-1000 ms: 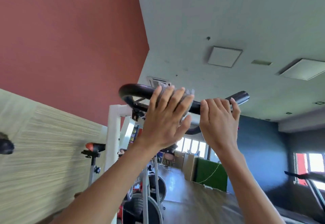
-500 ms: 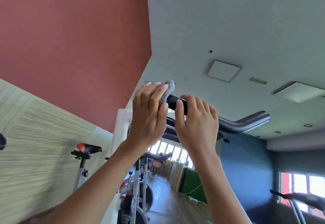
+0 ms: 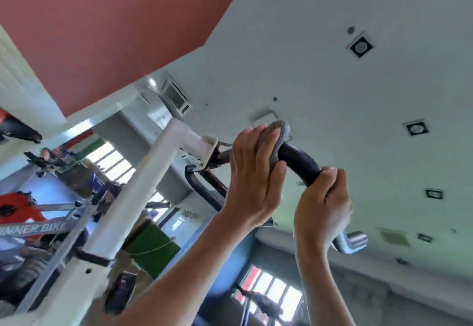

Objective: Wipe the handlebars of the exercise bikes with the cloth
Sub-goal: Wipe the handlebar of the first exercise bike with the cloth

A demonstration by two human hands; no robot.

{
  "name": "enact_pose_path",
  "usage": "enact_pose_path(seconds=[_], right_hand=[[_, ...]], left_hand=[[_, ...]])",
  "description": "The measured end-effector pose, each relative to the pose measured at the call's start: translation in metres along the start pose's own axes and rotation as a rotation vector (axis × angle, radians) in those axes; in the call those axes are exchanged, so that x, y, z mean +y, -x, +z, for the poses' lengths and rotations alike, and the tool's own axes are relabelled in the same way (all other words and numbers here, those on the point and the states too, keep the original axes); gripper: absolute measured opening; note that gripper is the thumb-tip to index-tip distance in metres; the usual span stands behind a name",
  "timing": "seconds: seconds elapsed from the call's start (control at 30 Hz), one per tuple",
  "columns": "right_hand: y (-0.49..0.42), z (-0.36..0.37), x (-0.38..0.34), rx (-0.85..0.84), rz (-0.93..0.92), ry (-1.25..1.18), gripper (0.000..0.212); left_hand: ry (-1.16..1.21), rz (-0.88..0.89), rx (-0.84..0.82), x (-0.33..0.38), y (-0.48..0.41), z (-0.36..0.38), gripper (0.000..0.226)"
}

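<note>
The camera looks steeply upward at a black curved handlebar (image 3: 298, 160) of a white exercise bike (image 3: 143, 185). My left hand (image 3: 252, 179) is wrapped around the bar's upper bend with a grey cloth (image 3: 277, 136) pressed under its fingers; the cloth bulges out above the fingertips. My right hand (image 3: 323, 204) grips the bar just to the right, lower down. The bar's silvery end (image 3: 352, 241) sticks out below the right hand.
The bike's white post runs down to the lower left. Other bikes stand at the left, one with a red flywheel (image 3: 18, 209) and a frame lettered "TRAINER BIKE". Behind are windows (image 3: 112, 158), a green panel (image 3: 151, 251) and a ceiling with recessed lights.
The view has tilted and swung, so the bike post now shows at the left. Both hands have shifted right along the bar, the left still holding the cloth at the bend.
</note>
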State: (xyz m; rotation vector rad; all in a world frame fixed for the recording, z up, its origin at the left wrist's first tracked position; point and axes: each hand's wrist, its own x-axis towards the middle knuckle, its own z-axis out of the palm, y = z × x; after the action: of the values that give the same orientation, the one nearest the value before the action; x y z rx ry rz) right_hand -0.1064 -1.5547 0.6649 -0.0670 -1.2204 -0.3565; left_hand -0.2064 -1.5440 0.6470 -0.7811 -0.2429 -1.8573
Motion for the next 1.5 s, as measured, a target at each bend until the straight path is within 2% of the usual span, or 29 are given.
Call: enact_pose_path(seconds=[0.2, 0.33, 0.47, 0.57, 0.63, 0.73, 0.8, 0.87, 0.97, 1.03, 1.1, 1.23, 1.4, 1.5], right_hand=[[0.002, 0.000, 0.003, -0.018, -0.026, 0.000, 0.045], [0.003, -0.002, 0.004, -0.037, -0.042, -0.003, 0.046], [0.004, -0.004, 0.003, -0.077, -0.039, -0.039, 0.044], [0.001, -0.008, 0.002, -0.097, 0.000, -0.118, 0.044], [-0.001, -0.012, 0.004, -0.125, 0.023, -0.205, 0.042], [-0.003, -0.025, 0.005, -0.232, 0.012, -0.357, 0.039], [-0.006, -0.036, 0.010, -0.298, 0.010, -0.452, 0.035], [-0.011, -0.050, 0.033, -0.306, 0.007, -0.494, 0.034], [-0.015, -0.060, 0.093, -0.331, 0.007, -0.274, 0.043], [-0.018, -0.065, 0.128, -0.430, 0.043, -0.046, 0.052], [-0.018, -0.065, 0.142, -0.479, 0.034, 0.058, 0.047], [-0.015, -0.064, 0.139, -0.397, -0.065, 0.021, 0.038], [-0.027, -0.082, 0.145, -0.567, -0.109, 0.010, 0.033], [-0.042, -0.091, 0.146, -0.750, -0.088, -0.025, 0.033]], left_hand=[[0.104, -0.179, 0.148, -0.002, 0.004, 0.012, 0.044], [0.072, -0.078, 0.112, 0.011, 0.001, 0.014, 0.043], [0.130, -0.258, 0.127, -0.003, 0.003, 0.008, 0.041], [0.073, -0.056, 0.097, 0.012, 0.005, 0.011, 0.041], [0.036, -0.024, 0.086, 0.013, 0.002, 0.015, 0.041], [0.112, -0.270, 0.140, 0.007, 0.001, 0.017, 0.046], [0.118, -0.298, 0.145, 0.011, 0.004, 0.012, 0.048], [-0.028, -0.105, 0.049, 0.028, 0.004, 0.013, 0.045], [-0.380, 0.257, -0.211, 0.051, 0.001, 0.010, 0.041], [-0.597, 0.378, -0.344, 0.066, -0.004, 0.005, 0.040], [-0.757, 0.441, -0.454, 0.084, -0.011, -0.001, 0.038], [-0.936, 0.427, -0.675, 0.108, -0.033, -0.003, 0.036], [-1.121, 0.279, -0.937, 0.132, -0.053, 0.008, 0.038], [-1.266, 0.103, -1.082, 0.144, -0.061, 0.022, 0.038]])
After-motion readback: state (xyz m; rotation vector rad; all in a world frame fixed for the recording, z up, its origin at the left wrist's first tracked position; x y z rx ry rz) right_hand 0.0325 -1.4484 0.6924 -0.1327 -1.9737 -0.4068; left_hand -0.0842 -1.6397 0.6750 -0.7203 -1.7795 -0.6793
